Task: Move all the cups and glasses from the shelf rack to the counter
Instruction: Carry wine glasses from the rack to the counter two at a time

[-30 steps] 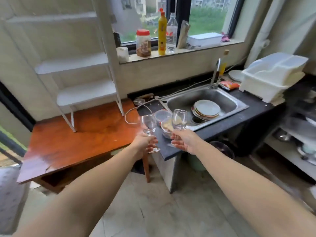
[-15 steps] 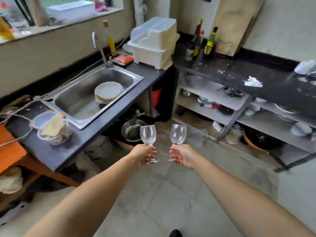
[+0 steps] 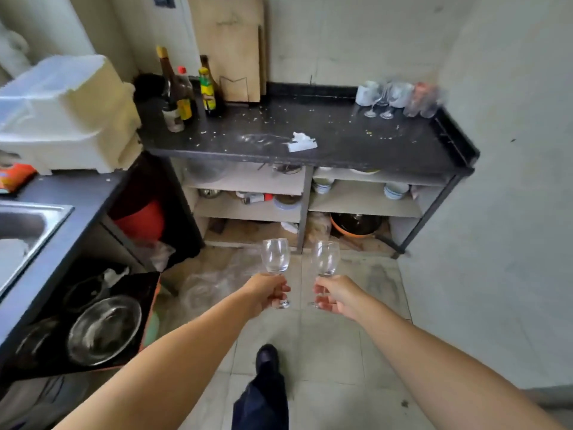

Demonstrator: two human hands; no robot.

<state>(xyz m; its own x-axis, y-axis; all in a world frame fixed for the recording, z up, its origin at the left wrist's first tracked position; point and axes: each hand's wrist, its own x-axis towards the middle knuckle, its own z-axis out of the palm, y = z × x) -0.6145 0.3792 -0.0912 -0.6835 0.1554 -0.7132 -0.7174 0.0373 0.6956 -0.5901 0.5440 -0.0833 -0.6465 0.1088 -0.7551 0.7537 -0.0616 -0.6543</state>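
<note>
At counter's (image 3: pixel 310 144) corner, seemingly blurred glasses (image 3: pixel 400 97).

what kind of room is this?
Most likely a small home kitchen: a steel sink at left, sauce bottles on a black counter, bowls on the shelves beneath. Each hand holds a wine glass.

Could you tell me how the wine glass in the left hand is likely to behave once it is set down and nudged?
The left glass looks thin and clear, so probably fragile. Its tall bowl on a narrow stem suggests it tips easily. It probably feels light, and smooth glass may slip.
</note>
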